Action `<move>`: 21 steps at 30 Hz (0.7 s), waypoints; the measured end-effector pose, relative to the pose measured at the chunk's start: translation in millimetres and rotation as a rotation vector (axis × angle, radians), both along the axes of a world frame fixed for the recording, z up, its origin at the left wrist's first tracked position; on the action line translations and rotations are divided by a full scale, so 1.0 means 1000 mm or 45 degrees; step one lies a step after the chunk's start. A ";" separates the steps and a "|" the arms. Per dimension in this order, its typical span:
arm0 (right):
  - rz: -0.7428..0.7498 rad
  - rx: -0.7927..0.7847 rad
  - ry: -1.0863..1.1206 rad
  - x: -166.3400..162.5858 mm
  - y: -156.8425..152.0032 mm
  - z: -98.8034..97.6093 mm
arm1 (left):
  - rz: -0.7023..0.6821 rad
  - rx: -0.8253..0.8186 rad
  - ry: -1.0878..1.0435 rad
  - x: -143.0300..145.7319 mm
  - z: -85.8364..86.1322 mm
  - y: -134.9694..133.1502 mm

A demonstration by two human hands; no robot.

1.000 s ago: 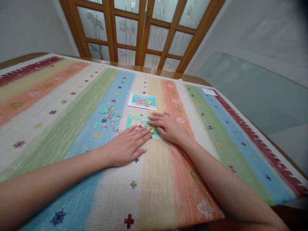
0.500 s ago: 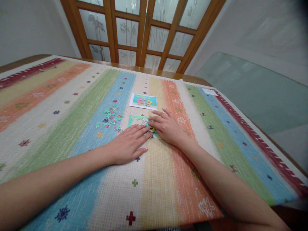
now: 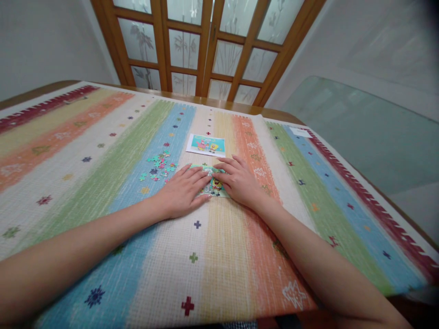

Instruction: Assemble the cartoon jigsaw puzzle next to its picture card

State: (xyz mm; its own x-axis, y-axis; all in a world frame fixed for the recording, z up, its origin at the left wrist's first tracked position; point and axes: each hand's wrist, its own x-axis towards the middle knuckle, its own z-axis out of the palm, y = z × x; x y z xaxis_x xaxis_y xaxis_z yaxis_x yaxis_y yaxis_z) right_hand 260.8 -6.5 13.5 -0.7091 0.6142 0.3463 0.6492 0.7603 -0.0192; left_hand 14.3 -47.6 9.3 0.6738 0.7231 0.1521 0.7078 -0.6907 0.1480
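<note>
A small, partly assembled jigsaw puzzle lies on the striped cloth, with a yellow cartoon character showing between my hands. My left hand rests flat over its left part, fingers stretched out and hiding much of that side. From the right, my right hand lies with extended fingers on the puzzle's right part. Whether a small piece is under any fingertip cannot be seen. Just beyond the puzzle is a reference picture card with pink and yellow cartoon figures. Loose puzzle pieces, mostly turquoise and pink, are scattered left of the puzzle.
A striped, patterned tablecloth covers the table. A small white label lies near its far right edge. Behind the table stand wooden doors with glass panes, and a pale green glass panel is at the right.
My left hand has shifted forward, now covering the puzzle's left part and leaving the yellow character more visible. The right hand stays nearly in place. The view has shifted slightly.
</note>
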 end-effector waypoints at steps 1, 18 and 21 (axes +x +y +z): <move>-0.010 -0.002 0.022 0.000 0.000 -0.002 | 0.004 -0.007 -0.034 0.000 0.000 0.000; -0.058 -0.002 0.260 -0.001 0.009 -0.021 | 0.408 0.259 -0.407 -0.118 -0.003 0.044; -0.064 -0.016 0.255 -0.001 0.006 -0.021 | 0.380 0.270 -0.418 -0.115 -0.008 0.044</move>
State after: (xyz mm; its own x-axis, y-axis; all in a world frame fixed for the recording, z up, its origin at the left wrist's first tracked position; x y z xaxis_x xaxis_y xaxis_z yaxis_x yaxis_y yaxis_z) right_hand 259.7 -0.3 -7.7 -0.5950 0.6523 0.4696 0.6685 0.7260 -0.1613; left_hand -100.8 -3.7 1.6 0.3334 0.8077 0.4864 0.8190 -0.5036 0.2749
